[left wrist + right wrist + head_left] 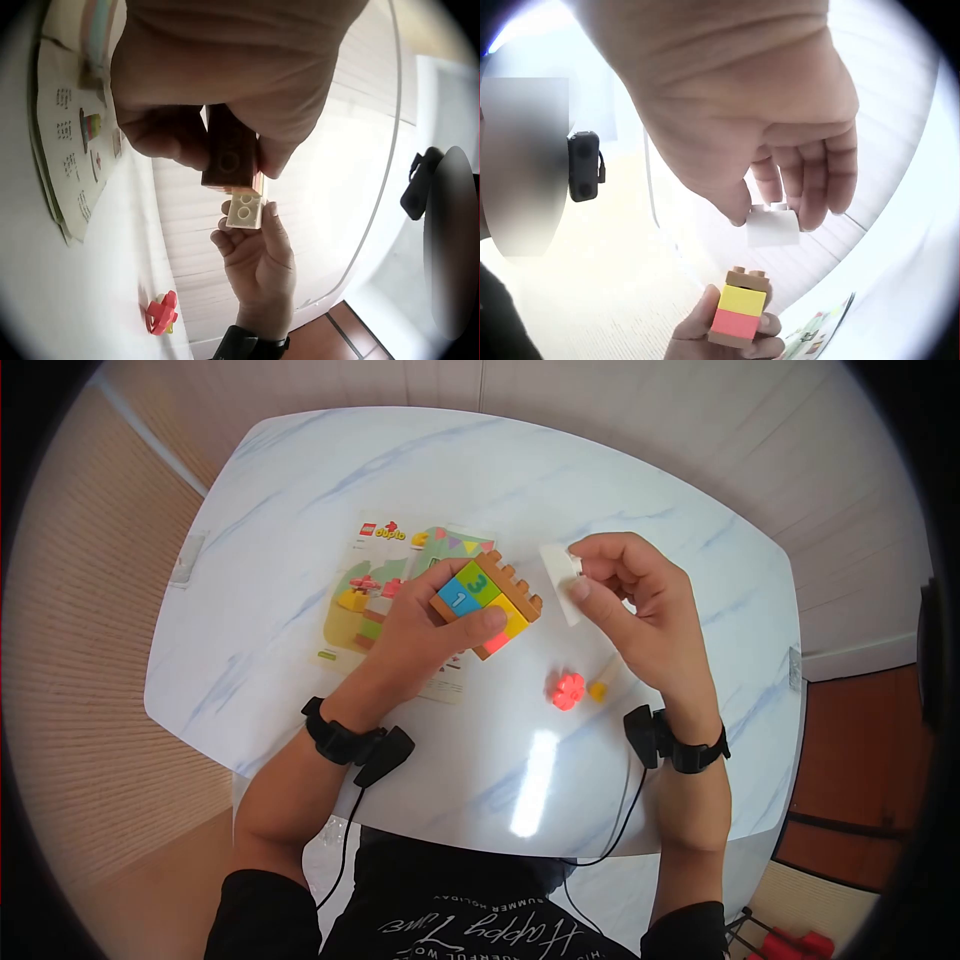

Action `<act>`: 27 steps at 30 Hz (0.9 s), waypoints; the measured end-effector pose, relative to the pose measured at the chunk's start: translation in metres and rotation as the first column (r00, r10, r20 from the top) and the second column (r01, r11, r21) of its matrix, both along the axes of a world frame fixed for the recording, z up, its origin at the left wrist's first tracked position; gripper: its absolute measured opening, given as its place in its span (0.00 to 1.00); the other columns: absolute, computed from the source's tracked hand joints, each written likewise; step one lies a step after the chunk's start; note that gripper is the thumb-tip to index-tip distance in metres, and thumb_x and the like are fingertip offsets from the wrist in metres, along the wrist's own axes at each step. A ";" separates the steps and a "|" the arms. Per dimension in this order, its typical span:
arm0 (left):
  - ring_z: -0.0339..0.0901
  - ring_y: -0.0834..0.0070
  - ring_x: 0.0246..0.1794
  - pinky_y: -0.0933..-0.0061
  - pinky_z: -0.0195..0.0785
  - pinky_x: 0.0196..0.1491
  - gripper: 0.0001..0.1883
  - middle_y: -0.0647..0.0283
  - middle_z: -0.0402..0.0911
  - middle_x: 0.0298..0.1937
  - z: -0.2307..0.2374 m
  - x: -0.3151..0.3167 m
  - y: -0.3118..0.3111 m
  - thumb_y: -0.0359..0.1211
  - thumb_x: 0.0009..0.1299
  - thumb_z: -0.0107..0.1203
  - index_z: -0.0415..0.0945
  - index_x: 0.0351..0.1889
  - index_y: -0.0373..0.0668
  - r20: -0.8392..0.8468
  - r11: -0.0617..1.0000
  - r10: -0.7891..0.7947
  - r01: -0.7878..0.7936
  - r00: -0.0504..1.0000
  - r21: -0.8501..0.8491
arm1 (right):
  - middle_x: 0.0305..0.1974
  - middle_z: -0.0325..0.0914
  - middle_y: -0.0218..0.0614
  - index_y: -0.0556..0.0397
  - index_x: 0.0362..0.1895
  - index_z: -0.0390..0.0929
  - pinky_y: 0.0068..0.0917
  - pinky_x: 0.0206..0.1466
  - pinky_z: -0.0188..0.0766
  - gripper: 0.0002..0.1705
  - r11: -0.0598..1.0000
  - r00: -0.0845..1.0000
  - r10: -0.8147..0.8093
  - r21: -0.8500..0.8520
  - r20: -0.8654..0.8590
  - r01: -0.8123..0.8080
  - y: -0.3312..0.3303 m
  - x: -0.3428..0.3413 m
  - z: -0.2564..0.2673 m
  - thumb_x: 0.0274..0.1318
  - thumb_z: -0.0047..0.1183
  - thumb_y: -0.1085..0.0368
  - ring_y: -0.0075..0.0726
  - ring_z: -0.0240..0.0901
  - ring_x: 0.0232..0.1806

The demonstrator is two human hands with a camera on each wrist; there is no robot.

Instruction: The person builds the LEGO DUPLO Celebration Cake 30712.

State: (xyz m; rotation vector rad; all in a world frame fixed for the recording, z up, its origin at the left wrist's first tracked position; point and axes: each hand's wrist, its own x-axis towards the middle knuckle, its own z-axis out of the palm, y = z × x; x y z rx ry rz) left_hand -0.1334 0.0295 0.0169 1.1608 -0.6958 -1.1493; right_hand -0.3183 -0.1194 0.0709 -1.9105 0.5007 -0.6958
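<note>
My left hand [415, 625] grips a stack of toy bricks [480, 586], held tilted over the booklet. Brown bricks with studs form its top and bottom. Between them sit green, blue, yellow and pink bricks, with a 3 on the green and a 1 on the blue. To its right, my right hand [655, 605] pinches a white brick [556, 580] between thumb and fingers. A gap separates the white brick from the stack in the head view. Hollow tubes show on the underside of the white brick [244, 213] in the left wrist view; its studs face the right palm.
A Duplo instruction booklet [352, 595] lies under the left hand on the white marbled table [300, 470]. A coral-red flower piece [567, 691] and a small yellow piece [598, 691] lie below the right hand. Thin cables run from both wrist cameras.
</note>
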 end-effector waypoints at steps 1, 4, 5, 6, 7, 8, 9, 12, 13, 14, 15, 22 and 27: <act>0.80 0.83 0.45 0.79 0.74 0.46 0.31 0.66 0.82 0.48 0.000 0.000 0.000 0.38 0.67 0.70 0.70 0.64 0.37 0.000 1.000 -0.003 0.003 1.000 -0.001 | 0.35 0.81 0.28 0.56 0.49 0.80 0.21 0.43 0.72 0.14 1.000 1.000 0.005 0.029 0.000 -0.005 0.000 0.001 0.001 0.61 0.63 0.67 0.19 0.73 0.36; 0.79 0.83 0.45 0.80 0.74 0.46 0.31 0.66 0.82 0.48 0.002 0.000 0.001 0.38 0.68 0.69 0.70 0.65 0.36 -0.012 1.000 -0.015 0.015 1.000 -0.018 | 0.35 0.81 0.27 0.56 0.50 0.80 0.19 0.42 0.71 0.13 0.995 0.995 -0.057 0.086 0.079 0.050 -0.001 0.003 -0.001 0.62 0.62 0.67 0.18 0.72 0.35; 0.79 0.84 0.45 0.80 0.74 0.47 0.30 0.66 0.82 0.48 0.003 0.000 0.001 0.37 0.68 0.69 0.70 0.65 0.36 -0.021 0.999 -0.040 0.040 0.999 -0.034 | 0.35 0.81 0.27 0.56 0.50 0.80 0.19 0.42 0.71 0.13 0.995 0.995 -0.055 0.086 0.079 0.048 0.000 0.004 -0.001 0.62 0.62 0.67 0.18 0.72 0.35; 0.79 0.84 0.45 0.80 0.74 0.47 0.30 0.66 0.82 0.48 0.004 0.000 0.001 0.37 0.68 0.69 0.70 0.64 0.36 -0.030 0.997 -0.067 0.065 0.997 -0.049 | 0.34 0.80 0.26 0.56 0.49 0.80 0.18 0.41 0.70 0.12 0.985 0.995 -0.034 0.171 0.093 0.018 0.002 0.005 -0.001 0.63 0.62 0.68 0.17 0.71 0.34; 0.79 0.84 0.45 0.80 0.74 0.47 0.30 0.66 0.82 0.48 0.005 -0.001 0.001 0.37 0.68 0.69 0.70 0.64 0.36 -0.030 0.997 -0.067 0.065 0.997 -0.048 | 0.33 0.79 0.25 0.57 0.49 0.80 0.17 0.40 0.69 0.12 0.967 0.994 -0.015 0.255 0.107 -0.013 0.004 0.006 -0.002 0.63 0.61 0.68 0.16 0.71 0.34; 0.79 0.84 0.45 0.79 0.75 0.46 0.30 0.65 0.83 0.48 0.006 -0.001 0.002 0.35 0.68 0.67 0.70 0.65 0.35 0.024 0.997 -0.072 0.072 0.997 -0.025 | 0.33 0.78 0.24 0.59 0.49 0.80 0.16 0.39 0.69 0.10 0.976 0.994 0.114 0.189 -0.002 -0.111 0.002 0.004 -0.005 0.65 0.59 0.69 0.14 0.71 0.34; 0.79 0.84 0.45 0.78 0.76 0.46 0.30 0.65 0.83 0.49 0.006 -0.001 0.003 0.33 0.68 0.66 0.70 0.66 0.35 0.079 0.997 -0.078 0.078 0.994 -0.002 | 0.33 0.78 0.24 0.59 0.48 0.80 0.15 0.39 0.68 0.10 0.965 0.991 0.132 0.229 0.002 -0.129 0.006 0.007 -0.011 0.65 0.59 0.69 0.14 0.70 0.34; 0.78 0.84 0.45 0.80 0.73 0.48 0.27 0.66 0.83 0.48 0.007 0.002 0.005 0.37 0.69 0.67 0.72 0.63 0.37 0.079 0.995 -0.095 0.092 0.992 0.037 | 0.33 0.78 0.24 0.60 0.48 0.80 0.15 0.39 0.68 0.10 0.946 0.989 0.145 0.292 0.001 -0.139 0.012 0.011 -0.015 0.65 0.59 0.68 0.13 0.70 0.33; 0.78 0.84 0.45 0.80 0.73 0.48 0.27 0.66 0.83 0.48 0.005 0.001 0.004 0.37 0.69 0.67 0.72 0.63 0.37 0.080 0.995 -0.094 0.091 0.992 0.036 | 0.33 0.78 0.24 0.60 0.47 0.80 0.15 0.38 0.68 0.10 0.940 0.990 0.140 0.314 -0.006 -0.131 0.012 0.011 -0.015 0.65 0.59 0.68 0.12 0.70 0.33; 0.78 0.84 0.45 0.80 0.73 0.48 0.26 0.66 0.83 0.48 0.003 -0.002 0.003 0.36 0.70 0.67 0.73 0.63 0.38 0.075 0.997 -0.082 0.082 0.994 -0.004 | 0.33 0.78 0.24 0.60 0.47 0.80 0.15 0.38 0.68 0.10 0.941 0.990 0.143 0.312 -0.006 -0.134 0.013 0.012 -0.013 0.65 0.59 0.68 0.12 0.70 0.33; 0.78 0.85 0.45 0.81 0.73 0.48 0.26 0.66 0.83 0.47 0.000 -0.003 0.002 0.36 0.70 0.66 0.73 0.63 0.38 0.070 0.997 -0.070 0.073 0.995 -0.041 | 0.33 0.78 0.24 0.60 0.47 0.79 0.15 0.38 0.68 0.10 0.938 0.991 0.137 0.320 0.004 -0.131 0.014 0.012 -0.011 0.65 0.60 0.68 0.12 0.70 0.33; 0.78 0.85 0.45 0.81 0.73 0.47 0.25 0.67 0.82 0.47 -0.001 -0.006 0.003 0.36 0.71 0.65 0.72 0.63 0.38 0.058 0.989 -0.117 0.122 0.991 -0.081 | 0.31 0.78 0.24 0.59 0.45 0.79 0.16 0.37 0.69 0.09 0.939 0.984 0.176 0.304 -0.016 -0.163 0.014 0.007 -0.011 0.64 0.62 0.68 0.12 0.71 0.31; 0.77 0.85 0.45 0.81 0.73 0.46 0.24 0.69 0.80 0.46 -0.002 -0.010 0.005 0.37 0.70 0.65 0.73 0.61 0.38 0.107 0.991 -0.097 0.106 0.989 -0.082 | 0.30 0.78 0.23 0.58 0.43 0.79 0.15 0.37 0.68 0.08 0.953 0.983 0.178 0.256 -0.034 -0.163 0.017 0.005 -0.006 0.62 0.62 0.69 0.12 0.70 0.31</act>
